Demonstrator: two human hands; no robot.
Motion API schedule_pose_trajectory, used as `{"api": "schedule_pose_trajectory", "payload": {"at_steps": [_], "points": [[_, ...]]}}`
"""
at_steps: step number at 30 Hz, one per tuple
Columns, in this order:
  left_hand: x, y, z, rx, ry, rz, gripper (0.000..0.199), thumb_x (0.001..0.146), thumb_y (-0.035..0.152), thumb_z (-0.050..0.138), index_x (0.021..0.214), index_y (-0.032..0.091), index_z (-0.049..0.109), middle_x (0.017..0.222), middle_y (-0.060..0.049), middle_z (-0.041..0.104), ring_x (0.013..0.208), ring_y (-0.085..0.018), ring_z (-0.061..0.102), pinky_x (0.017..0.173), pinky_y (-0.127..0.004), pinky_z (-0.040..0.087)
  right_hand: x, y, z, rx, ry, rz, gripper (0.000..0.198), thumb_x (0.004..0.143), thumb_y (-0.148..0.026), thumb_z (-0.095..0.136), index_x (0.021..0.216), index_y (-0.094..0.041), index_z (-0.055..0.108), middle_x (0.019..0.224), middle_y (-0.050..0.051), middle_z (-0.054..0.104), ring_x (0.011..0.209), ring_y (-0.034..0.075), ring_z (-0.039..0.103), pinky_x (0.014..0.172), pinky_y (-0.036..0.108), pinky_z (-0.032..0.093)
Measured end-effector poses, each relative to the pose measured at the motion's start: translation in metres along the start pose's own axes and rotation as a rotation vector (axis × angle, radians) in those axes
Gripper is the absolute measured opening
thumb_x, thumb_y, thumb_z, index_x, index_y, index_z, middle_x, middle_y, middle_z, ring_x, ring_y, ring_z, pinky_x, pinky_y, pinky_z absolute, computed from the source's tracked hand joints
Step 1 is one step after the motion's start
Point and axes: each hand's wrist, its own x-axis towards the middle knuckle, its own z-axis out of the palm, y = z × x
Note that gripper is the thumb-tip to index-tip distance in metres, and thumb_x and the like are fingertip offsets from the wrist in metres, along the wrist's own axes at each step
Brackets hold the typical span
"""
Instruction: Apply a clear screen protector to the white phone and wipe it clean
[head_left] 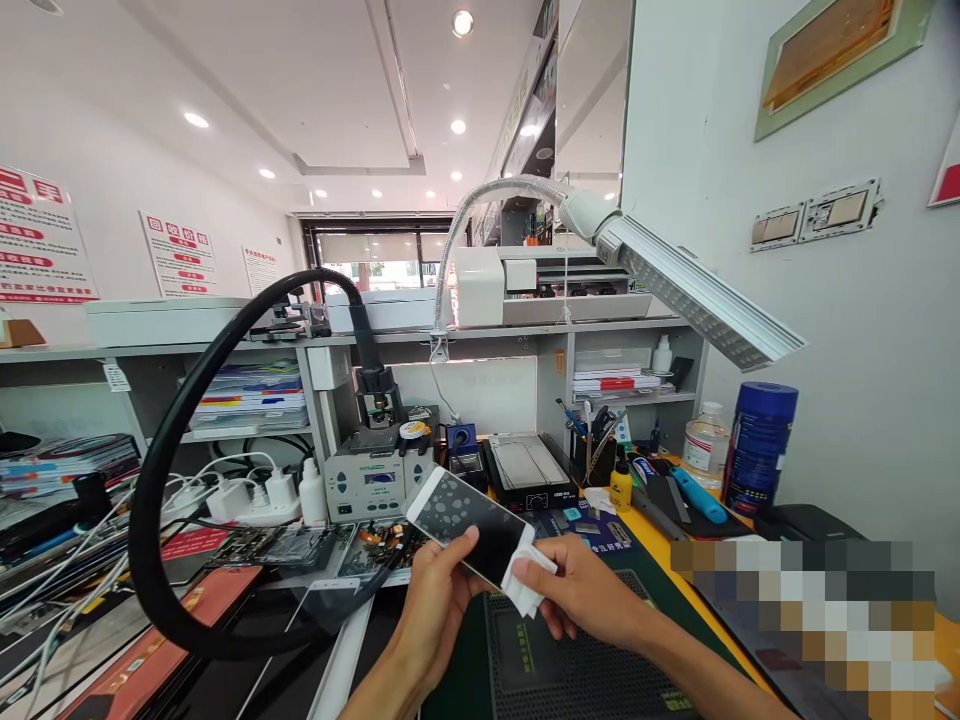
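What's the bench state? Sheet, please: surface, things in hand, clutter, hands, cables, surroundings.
Surface: yellow bench, green mat, textured black pad on top.
In hand: phone, pale spots on screen; white wipe at one end.
Clutter: boards at left; yellow bottle, blue can at right.
Left hand: holds the phone.
Right hand: holds the wipe.
Cables: white chargers with cords at left; black hose looping there.
Surroundings: grey station ahead, lamp above, posters at left.
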Motion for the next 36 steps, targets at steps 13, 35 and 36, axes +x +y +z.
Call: {"api": "schedule_pose_trajectory", "payload": {"at_steps": [13, 35, 36], "points": [[0.003, 0.003, 0.002, -0.043, 0.039, -0.077, 0.025, 0.077, 0.031, 0.074, 0.090, 0.011, 0.070, 0.093, -0.011, 0.073, 0.089, -0.025, 0.067, 0.078, -0.034, 0.052, -0.002, -0.001, -0.003, 0.049, 0.052, -0.069, 0.049, 0.082, -0.061, 0.059, 0.072, -0.013, 0.060, 0.050, -0.002, 0.054, 0.040, 0.009, 0.050, 0.037, 0.017, 0.035], [-0.003, 0.000, 0.004, 0.075, -0.005, -0.187, 0.026, 0.076, 0.036, 0.074, 0.089, 0.015, 0.070, 0.083, -0.006, 0.073, 0.075, -0.020, 0.067, 0.068, -0.027, 0.046, -0.010, 0.001, -0.007, 0.027, -0.313, 0.156, 0.043, 0.076, -0.054, 0.070, 0.068, -0.012, 0.066, 0.053, -0.001, 0.059, 0.042, 0.007, 0.053, 0.039, 0.015, 0.040], [-0.003, -0.001, 0.004, 0.089, -0.004, -0.189, 0.026, 0.076, 0.037, 0.074, 0.088, 0.015, 0.070, 0.082, -0.006, 0.073, 0.074, -0.020, 0.066, 0.066, -0.027, 0.046, -0.009, 0.002, -0.006, 0.025, -0.324, 0.161, 0.042, 0.076, -0.053, 0.070, 0.068, -0.012, 0.066, 0.053, -0.001, 0.059, 0.042, 0.007, 0.053, 0.039, 0.015, 0.040]]}}
